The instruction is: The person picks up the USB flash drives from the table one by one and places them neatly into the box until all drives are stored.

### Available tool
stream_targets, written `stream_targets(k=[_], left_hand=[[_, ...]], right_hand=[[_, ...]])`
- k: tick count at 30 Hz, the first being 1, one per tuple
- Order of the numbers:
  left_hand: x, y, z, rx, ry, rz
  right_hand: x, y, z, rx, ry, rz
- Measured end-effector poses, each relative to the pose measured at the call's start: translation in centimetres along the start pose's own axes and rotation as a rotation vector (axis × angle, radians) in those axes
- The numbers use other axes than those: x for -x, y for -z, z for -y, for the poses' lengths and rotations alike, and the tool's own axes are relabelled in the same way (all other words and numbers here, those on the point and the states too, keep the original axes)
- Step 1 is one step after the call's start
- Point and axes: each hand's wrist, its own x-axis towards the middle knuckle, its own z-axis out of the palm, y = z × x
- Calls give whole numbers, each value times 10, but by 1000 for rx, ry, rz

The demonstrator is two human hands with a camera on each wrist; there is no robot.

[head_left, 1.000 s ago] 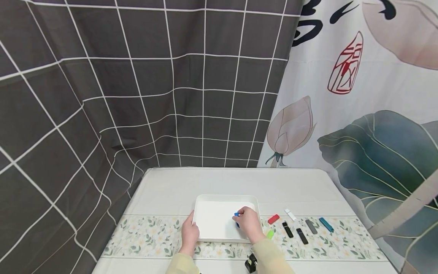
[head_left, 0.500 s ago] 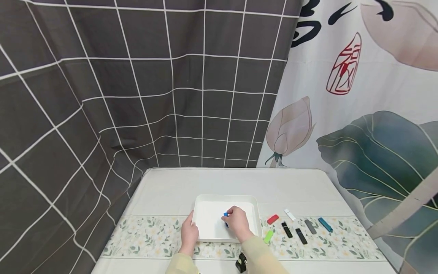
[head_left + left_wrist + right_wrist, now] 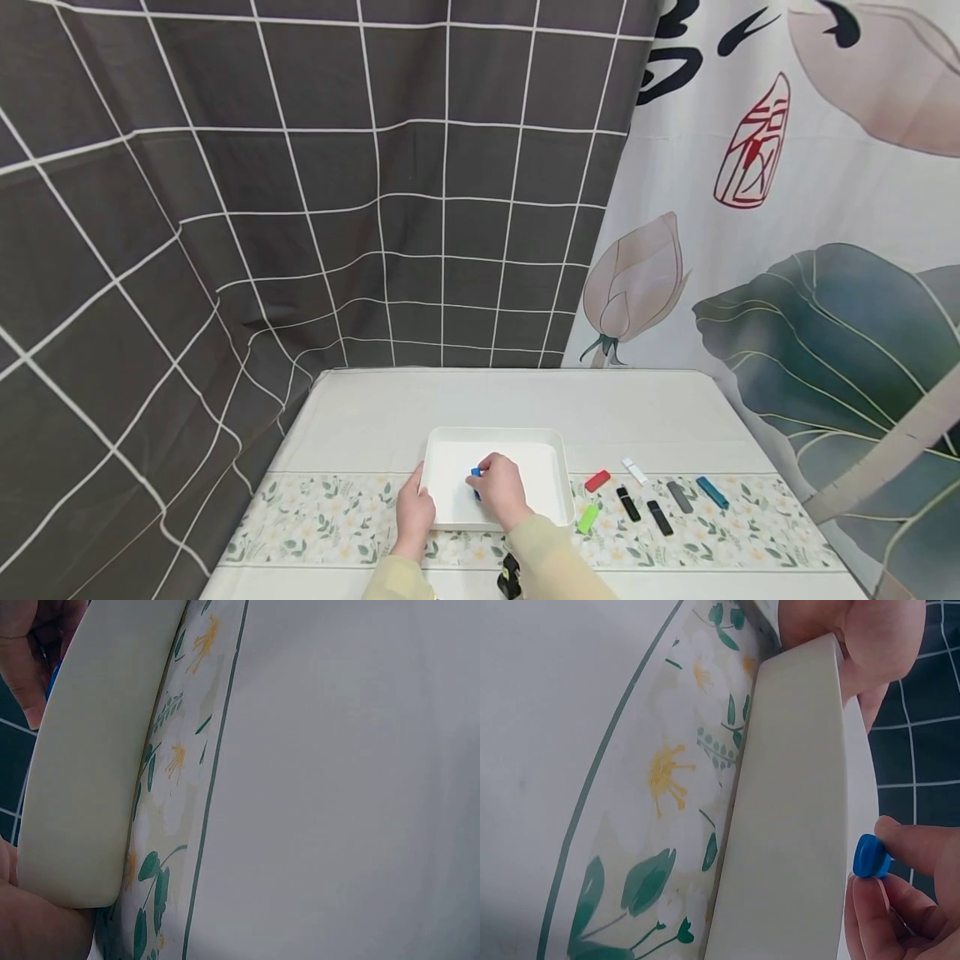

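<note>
A white shallow tray [image 3: 525, 479] lies on the table, its front wall close up in both wrist views. My left hand [image 3: 413, 510] grips the tray's left side near the front corner, thumb by the rim and fingers along the outer wall. Over the tray's left half, my right hand [image 3: 501, 490] pinches a small blue USB stick [image 3: 871, 856] between thumb and fingertips. Only the stick's rounded blue end shows in the right wrist view; the fingers hide much of it. Whether it touches the tray floor, I cannot tell.
Right of the tray lie several similar sticks: red [image 3: 597, 481], green [image 3: 587, 518], white [image 3: 634, 472], black [image 3: 628, 504], grey [image 3: 679, 497] and teal [image 3: 712, 492]. A floral runner [image 3: 315, 517] crosses the white table [image 3: 480, 396]. A grey grid curtain [image 3: 480, 167] hangs behind.
My right hand has moved left across the tray with the blue USB stick, uncovering the green stick. The left hand has stayed on the tray's side.
</note>
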Motion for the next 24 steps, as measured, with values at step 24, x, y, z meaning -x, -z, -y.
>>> stream_targets(k=[24], left_hand=[[1,1,-1,-4,2,3]], right_hand=[[2,-22,13,11,3,28]])
